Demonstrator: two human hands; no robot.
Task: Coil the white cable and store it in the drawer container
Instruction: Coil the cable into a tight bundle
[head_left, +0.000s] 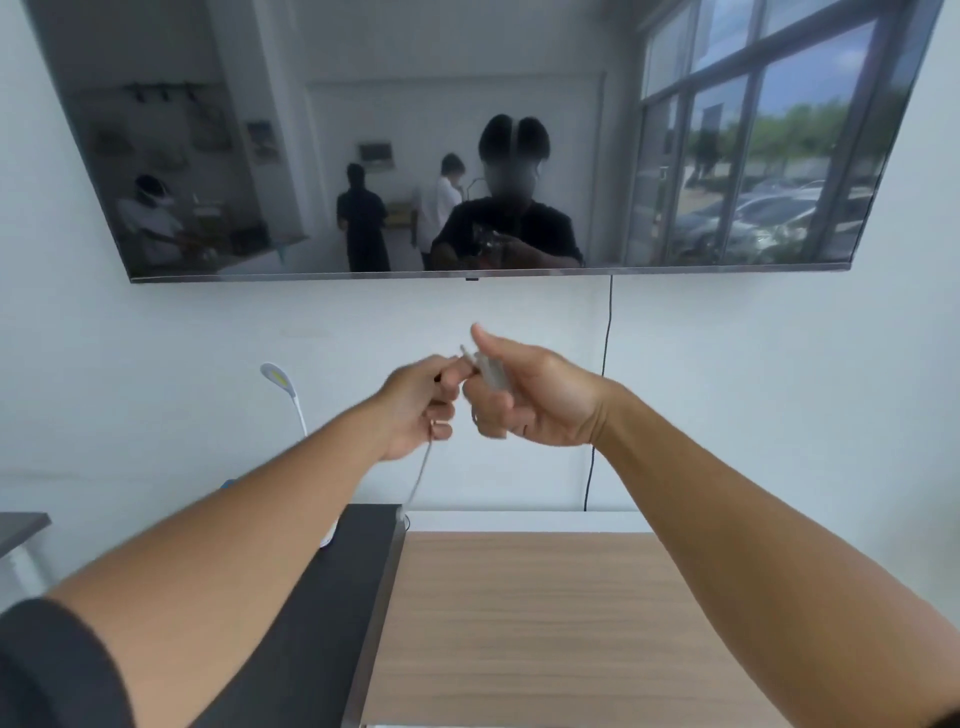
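**Both hands hold the white cable up in front of the wall**

The left hand (418, 400) and the right hand (524, 397) meet at chest height, well above the counter (545, 613), with both forearms stretched forward. The white cable (423, 470) runs between them. The right hand's fingers (491, 415) are curled round a blurred bundle of the cable, thumb raised, with a short end of the cable sticking up beside the thumb. How many loops that bundle has cannot be told through the blur. The left hand's fingers (441, 410) are curled and pinch the cable close against the right hand; from under this hand one strand hangs down and slightly left, reaching toward the back edge of a black surface (332, 613) that lies to the left of the wood-grain counter.

Behind the hands is a pale wall. A large wall-mounted screen (363, 130) fills the upper part of the view and reflects a room with people and windows. A black cord (605, 353) drops from the screen's lower edge down behind the counter. A white gooseneck lamp (280, 382) stands at the left, partly hidden by the left forearm.
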